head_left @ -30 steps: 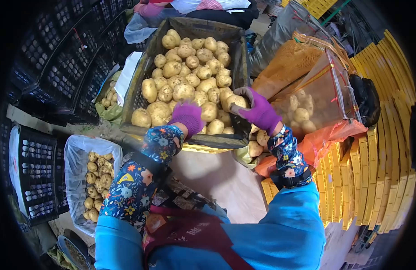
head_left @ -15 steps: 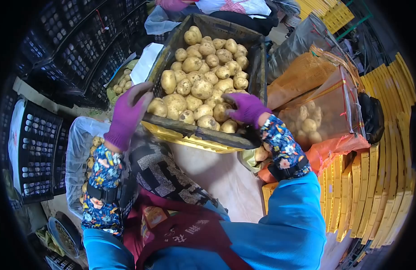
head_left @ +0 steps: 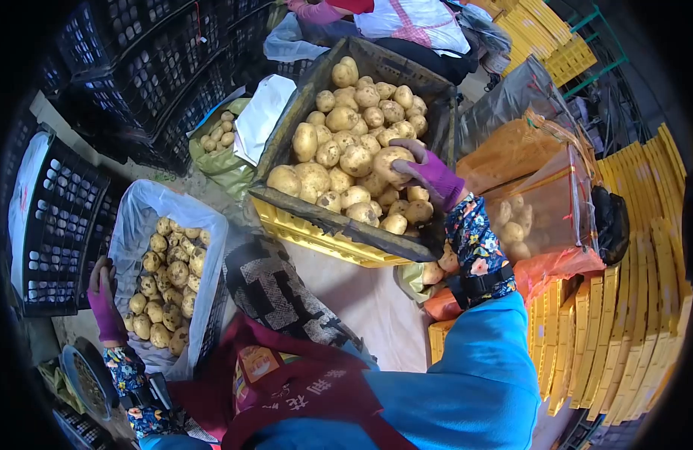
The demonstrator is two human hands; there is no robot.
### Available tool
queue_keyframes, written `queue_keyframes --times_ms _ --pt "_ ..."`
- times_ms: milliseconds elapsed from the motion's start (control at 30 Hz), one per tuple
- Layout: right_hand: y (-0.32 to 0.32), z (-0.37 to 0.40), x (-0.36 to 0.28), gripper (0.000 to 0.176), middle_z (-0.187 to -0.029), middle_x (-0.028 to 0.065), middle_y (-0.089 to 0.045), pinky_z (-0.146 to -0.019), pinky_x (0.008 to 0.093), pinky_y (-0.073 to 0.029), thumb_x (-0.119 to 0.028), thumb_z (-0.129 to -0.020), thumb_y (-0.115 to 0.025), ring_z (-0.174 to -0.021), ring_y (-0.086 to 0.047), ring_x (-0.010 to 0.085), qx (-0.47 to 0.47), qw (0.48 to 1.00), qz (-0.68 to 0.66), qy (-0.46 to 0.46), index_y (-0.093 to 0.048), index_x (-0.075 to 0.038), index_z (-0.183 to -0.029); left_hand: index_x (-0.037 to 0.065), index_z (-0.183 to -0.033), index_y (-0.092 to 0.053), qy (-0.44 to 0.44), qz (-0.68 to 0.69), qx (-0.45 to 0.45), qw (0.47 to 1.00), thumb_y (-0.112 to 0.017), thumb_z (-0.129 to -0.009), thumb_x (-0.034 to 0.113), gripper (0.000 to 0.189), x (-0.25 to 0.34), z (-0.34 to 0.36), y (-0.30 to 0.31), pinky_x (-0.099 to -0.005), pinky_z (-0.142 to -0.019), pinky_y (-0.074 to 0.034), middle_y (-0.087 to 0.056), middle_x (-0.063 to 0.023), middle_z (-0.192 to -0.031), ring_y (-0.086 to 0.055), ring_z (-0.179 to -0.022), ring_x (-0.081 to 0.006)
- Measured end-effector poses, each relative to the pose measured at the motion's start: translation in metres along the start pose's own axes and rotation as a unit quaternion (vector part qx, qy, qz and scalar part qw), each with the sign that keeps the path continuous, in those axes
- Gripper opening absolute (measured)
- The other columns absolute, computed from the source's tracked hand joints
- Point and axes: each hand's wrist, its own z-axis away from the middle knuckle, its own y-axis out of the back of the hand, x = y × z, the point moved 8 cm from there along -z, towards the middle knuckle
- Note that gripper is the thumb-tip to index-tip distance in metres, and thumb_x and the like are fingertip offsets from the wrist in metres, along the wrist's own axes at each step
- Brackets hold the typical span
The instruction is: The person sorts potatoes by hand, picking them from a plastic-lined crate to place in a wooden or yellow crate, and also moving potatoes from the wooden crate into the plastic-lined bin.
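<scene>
My right hand point(head_left: 430, 174), in a purple glove, grips a large pale potato point(head_left: 392, 164) over the right side of a dark-rimmed crate point(head_left: 339, 225). That crate is heaped with potatoes point(head_left: 314, 178) and has a yellow lower wall. My left hand point(head_left: 105, 304), gloved the same way, is at the left edge of a crate lined with clear plastic point(head_left: 211, 217). Its fingers stretch upward with nothing visible in them. Smaller, dirtier potatoes point(head_left: 163, 289) lie inside the lined crate.
Black crates point(head_left: 159, 75) are stacked at the upper left, beside a green sack of potatoes point(head_left: 220, 169). Yellow crates point(head_left: 631, 247) stand in rows on the right. An orange mesh bag point(head_left: 545, 187) holds potatoes. Another person point(head_left: 406, 19) is at the top.
My left hand has moved from the potato crate's front left corner down to the lined crate's left side. My right hand has lifted a potato. The view has shifted slightly.
</scene>
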Motion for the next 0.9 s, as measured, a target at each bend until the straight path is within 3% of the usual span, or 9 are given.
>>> queue_keyframes --times_ms 67,100,200,233,333,467,633,767,900 --pt "-0.035 -0.003 -0.010 0.061 -0.124 0.0080 -0.057 -0.089 0.0306 -0.052 -0.033 -0.089 -0.071 -0.108 -0.060 0.0164 -0.011 1.000 0.005 -0.002 -0.048 -0.008 -0.139 -0.001 -0.136 -0.051 0.048 -0.008 0.030 0.998 -0.051 -0.103 0.028 0.044 -0.022 0.006 0.016 -0.0340 -0.106 -0.039 -0.056 -0.0153 -0.134 -0.054 -0.124 -0.0241" --pt "-0.043 -0.016 -0.002 0.061 -0.125 0.0101 -0.057 -0.090 0.0320 -0.051 -0.035 -0.091 -0.069 -0.108 -0.060 0.0180 -0.002 0.989 0.139 0.043 -0.048 -0.007 -0.140 0.000 -0.136 -0.051 0.071 -0.012 0.041 0.997 -0.051 -0.102 0.027 0.043 -0.026 0.011 0.015 -0.0335 -0.105 -0.041 -0.056 -0.0142 -0.134 -0.055 -0.123 -0.0236" --pt "-0.067 -0.035 0.009 0.055 -0.108 0.0154 -0.066 -0.086 0.0386 -0.052 -0.035 -0.085 -0.072 -0.099 -0.065 0.0291 0.047 0.840 0.535 0.084 -0.058 -0.011 -0.132 0.001 -0.137 -0.051 0.076 -0.011 0.031 0.997 -0.052 -0.102 0.025 0.042 -0.052 0.013 0.027 -0.0327 -0.102 -0.043 -0.057 -0.0132 -0.134 -0.057 -0.121 -0.0227" --pt "-0.069 -0.039 0.011 0.052 -0.101 0.0161 -0.068 -0.083 0.0401 -0.052 -0.033 -0.083 -0.072 -0.094 -0.065 0.0322 0.048 0.888 0.451 0.076 -0.060 -0.013 -0.130 0.004 -0.137 -0.052 0.068 -0.001 0.022 0.997 -0.052 -0.102 0.031 0.044 -0.059 0.016 0.032 -0.0291 -0.099 -0.042 -0.057 -0.0069 -0.134 -0.057 -0.121 -0.0185" --pt "-0.070 -0.043 0.015 0.054 -0.113 0.0162 -0.065 -0.090 0.0434 -0.050 -0.034 -0.082 -0.070 -0.104 -0.063 0.0338 -0.024 0.870 0.491 0.035 -0.057 -0.016 -0.132 0.004 -0.137 -0.052 0.052 -0.006 0.025 0.998 -0.053 -0.102 0.031 0.044 -0.072 0.022 0.055 -0.0297 -0.100 -0.043 -0.057 -0.0084 -0.133 -0.056 -0.121 -0.0197" --pt "-0.082 -0.039 0.006 0.058 -0.114 0.0151 -0.065 -0.092 0.0428 -0.049 -0.021 -0.074 -0.075 -0.106 -0.062 0.0343 0.028 0.831 0.497 0.248 -0.058 -0.017 -0.130 -0.002 -0.137 -0.050 0.092 0.005 0.084 0.992 -0.052 -0.103 0.024 0.043 -0.085 0.036 0.078 -0.0340 -0.103 -0.044 -0.056 -0.0146 -0.134 -0.056 -0.122 -0.0242" --pt "-0.097 -0.044 -0.006 0.056 -0.114 0.0127 -0.063 -0.088 0.0439 -0.050 -0.019 -0.072 -0.074 -0.104 -0.062 0.0324 0.013 0.760 0.634 0.139 -0.059 -0.015 -0.126 -0.004 -0.136 -0.050 0.082 -0.003 0.089 0.993 -0.053 -0.102 0.024 0.044 -0.114 0.035 0.097 -0.0336 -0.102 -0.046 -0.058 -0.0160 -0.131 -0.059 -0.118 -0.0238" --pt "-0.138 -0.037 -0.015 0.062 -0.120 0.0068 -0.059 -0.092 0.0440 -0.047 -0.017 -0.066 -0.073 -0.110 -0.056 0.0337 0.002 0.717 0.657 0.234 -0.058 -0.020 -0.126 -0.004 -0.136 -0.051 0.106 0.039 0.120 0.986 -0.054 -0.101 0.023 0.044 -0.209 0.027 0.142 -0.0313 -0.097 -0.050 -0.060 -0.0155 -0.127 -0.061 -0.114 -0.0225" --pt "-0.134 -0.050 -0.013 0.056 -0.113 0.0091 -0.062 -0.093 0.0427 -0.047 -0.020 -0.064 -0.075 -0.107 -0.058 0.0330 -0.030 0.730 0.633 0.256 -0.059 -0.018 -0.118 -0.003 -0.136 -0.051 0.133 0.035 0.096 0.986 -0.055 -0.101 0.023 0.044 -0.211 0.030 0.144 -0.0298 -0.096 -0.051 -0.060 -0.0138 -0.128 -0.061 -0.112 -0.0212"
